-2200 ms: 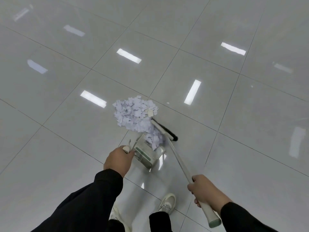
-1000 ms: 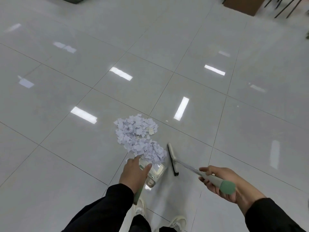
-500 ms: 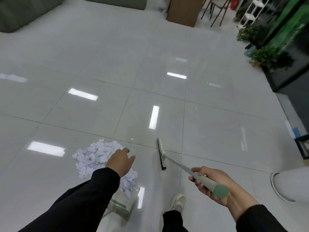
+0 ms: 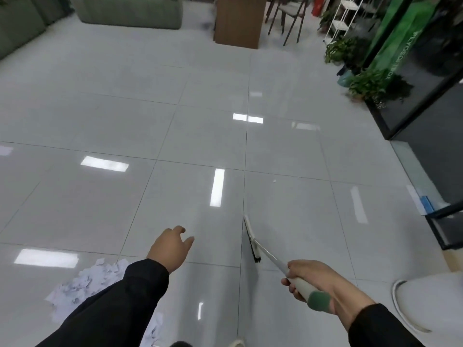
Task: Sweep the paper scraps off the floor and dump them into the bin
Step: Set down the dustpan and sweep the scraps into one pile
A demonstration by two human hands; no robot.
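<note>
Above the floor (image 4: 200, 136), left hand (image 4: 170, 249) outstretched, fingers loosely spread.

Floor (image 4: 205, 136): large glossy pale grey tiles, thin dark grout lines, bright rectangular reflections of ceiling lights. Far left: green upholstered sofa (image 4: 130, 11). Far centre: brown wooden cabinet (image 4: 238, 21). Beside it, to the right: dark-framed chair (image 4: 290, 13). Far right: white wire shelf rack (image 4: 343, 18), potted green plants (image 4: 363, 81), dark glass partition (image 4: 426, 78) bearing a green banner.
</note>
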